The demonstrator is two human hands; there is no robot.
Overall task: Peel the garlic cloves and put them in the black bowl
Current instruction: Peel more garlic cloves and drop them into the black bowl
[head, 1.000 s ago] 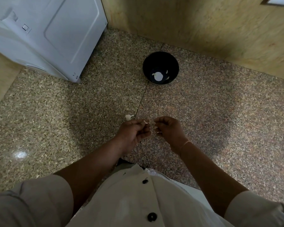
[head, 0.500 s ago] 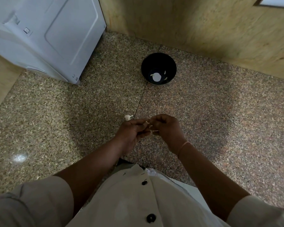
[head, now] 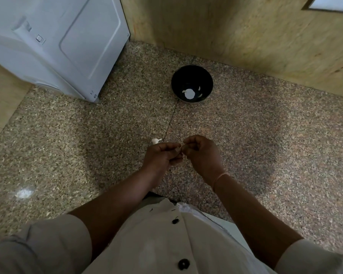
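Note:
My left hand (head: 162,155) and my right hand (head: 201,153) meet fingertip to fingertip above the speckled floor, both pinching one small garlic clove (head: 181,149) that is mostly hidden between the fingers. Another pale garlic clove (head: 155,140) lies on the floor just beyond my left hand. The black bowl (head: 192,76) stands further ahead near the wall, with white garlic pieces (head: 190,93) at its bottom.
A white appliance (head: 57,42) stands at the upper left. A wooden wall panel (head: 246,36) runs along the back. A dark floor joint (head: 171,117) leads from the bowl toward my hands. My pale buttoned shirt (head: 156,244) fills the bottom.
My hands have closed together, so the fingertips now touch over the clove. The view has shifted slightly; the bowl and the loose clove have stayed where they were.

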